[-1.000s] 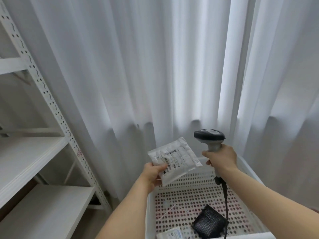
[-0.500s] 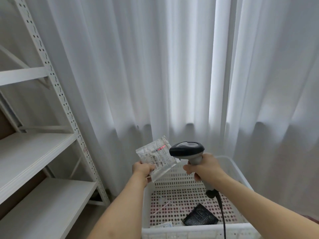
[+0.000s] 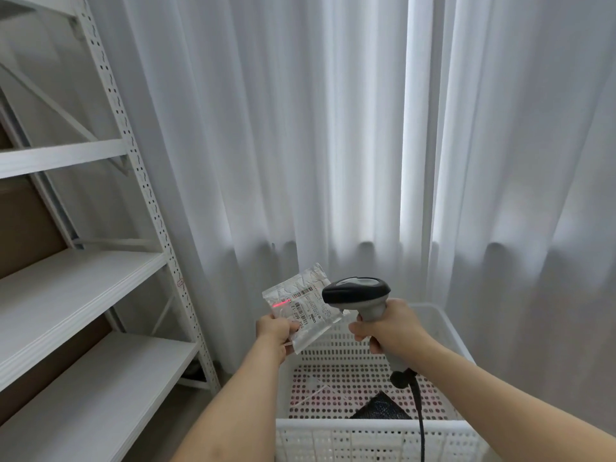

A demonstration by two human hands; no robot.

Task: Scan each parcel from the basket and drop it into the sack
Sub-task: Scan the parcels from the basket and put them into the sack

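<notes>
- Head view: left hand [image 3: 276,331] pinches the lower left corner of a small white parcel [image 3: 301,305], thumb on its front face, held up over the far left edge of the basket [image 3: 373,431].
- Parcel is tilted, label with barcodes facing the camera; a red scan line [image 3: 279,305] sits on the label's left part.
- Right hand [image 3: 388,330] is wrapped round the grip of a grey-and-black barcode scanner [image 3: 356,291]; scanner head points left at the parcel and overlaps its right edge in view. Can't tell if they touch.
- Scanner cable [image 3: 418,411] drops from the grip base down over the basket's near wall.
- Basket is white perforated plastic; inside it, a black parcel [image 3: 380,410] lies near the front wall, partly hidden by the rim.
- Left of the basket: white metal shelving [image 3: 83,288] with a perforated upright.
- White curtain [image 3: 333,128] hangs behind everything.
- Sack: not visible in this view.
</notes>
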